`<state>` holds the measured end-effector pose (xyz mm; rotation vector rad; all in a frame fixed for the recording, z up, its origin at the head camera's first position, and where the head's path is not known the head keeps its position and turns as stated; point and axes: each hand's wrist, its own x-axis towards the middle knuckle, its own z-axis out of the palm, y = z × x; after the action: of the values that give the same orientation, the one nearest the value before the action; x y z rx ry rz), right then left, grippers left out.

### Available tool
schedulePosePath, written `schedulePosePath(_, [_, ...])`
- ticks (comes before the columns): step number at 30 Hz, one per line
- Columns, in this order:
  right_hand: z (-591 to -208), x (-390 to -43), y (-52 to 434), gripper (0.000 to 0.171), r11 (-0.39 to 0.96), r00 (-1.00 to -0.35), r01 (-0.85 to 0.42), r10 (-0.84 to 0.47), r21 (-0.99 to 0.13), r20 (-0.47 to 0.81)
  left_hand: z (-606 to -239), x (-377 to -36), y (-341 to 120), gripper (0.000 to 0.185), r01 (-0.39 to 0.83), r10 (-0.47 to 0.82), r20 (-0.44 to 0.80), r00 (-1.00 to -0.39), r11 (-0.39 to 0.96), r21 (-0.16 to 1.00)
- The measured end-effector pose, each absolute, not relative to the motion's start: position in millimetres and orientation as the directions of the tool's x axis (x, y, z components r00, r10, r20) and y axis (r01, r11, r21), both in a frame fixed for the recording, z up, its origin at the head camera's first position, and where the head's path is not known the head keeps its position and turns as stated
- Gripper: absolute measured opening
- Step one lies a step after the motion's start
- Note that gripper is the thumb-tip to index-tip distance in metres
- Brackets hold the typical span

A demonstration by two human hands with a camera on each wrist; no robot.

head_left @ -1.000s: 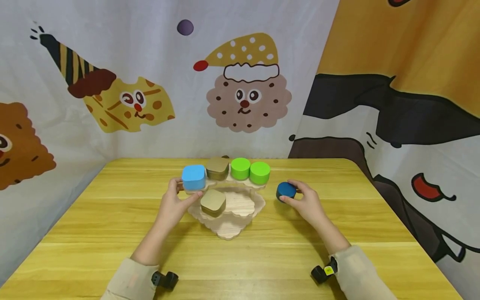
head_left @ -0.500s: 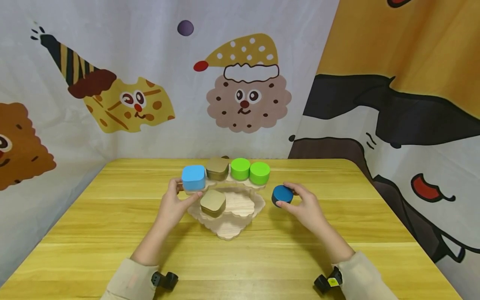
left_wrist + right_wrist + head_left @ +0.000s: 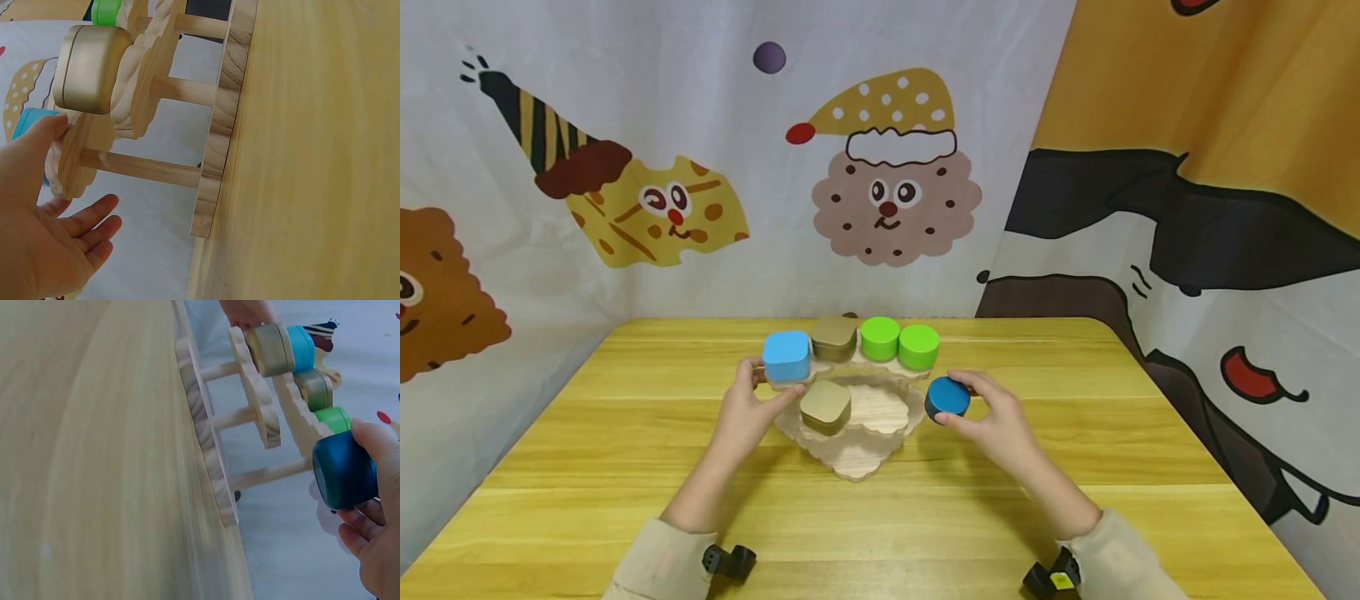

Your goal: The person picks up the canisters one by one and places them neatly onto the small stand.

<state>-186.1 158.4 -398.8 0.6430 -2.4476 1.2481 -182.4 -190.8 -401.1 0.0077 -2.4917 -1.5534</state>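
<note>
My left hand (image 3: 748,412) pinches the left end of a tiered wooden display stand (image 3: 856,463), thumb on the edge of its higher shelf. In the left wrist view its other fingers (image 3: 94,219) spread loosely below. A light blue square tin (image 3: 787,356) sits beside that thumb. My right hand (image 3: 1003,421) grips a dark blue round tin (image 3: 947,397) between thumb and fingers, off the table, just right of the stand. The right wrist view shows this blue tin (image 3: 344,470) apart from the shelves. One gold square tin (image 3: 826,407) sits on the lower shelf.
Along the higher back shelf stand another gold tin (image 3: 834,337) and two green round tins (image 3: 880,338). Dowels (image 3: 140,167) hold the shelves above the base. The wooden table (image 3: 880,542) ends at a cartoon-printed cloth (image 3: 700,108) behind.
My right hand has carried the dark blue tin leftward and slightly nearer, to the stand's right side. The left hand and the stand have stayed in place.
</note>
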Motion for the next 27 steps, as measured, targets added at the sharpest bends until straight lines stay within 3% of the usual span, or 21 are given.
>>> schedulePosePath(27, [-403.8,-176.2,102.4,0.059,0.405,-0.843,-0.538,-0.261,-0.739,0.470,-402.9,-182.2,-191.2,0.076,0.106,-0.116,0.177,-0.977,0.452,0.886])
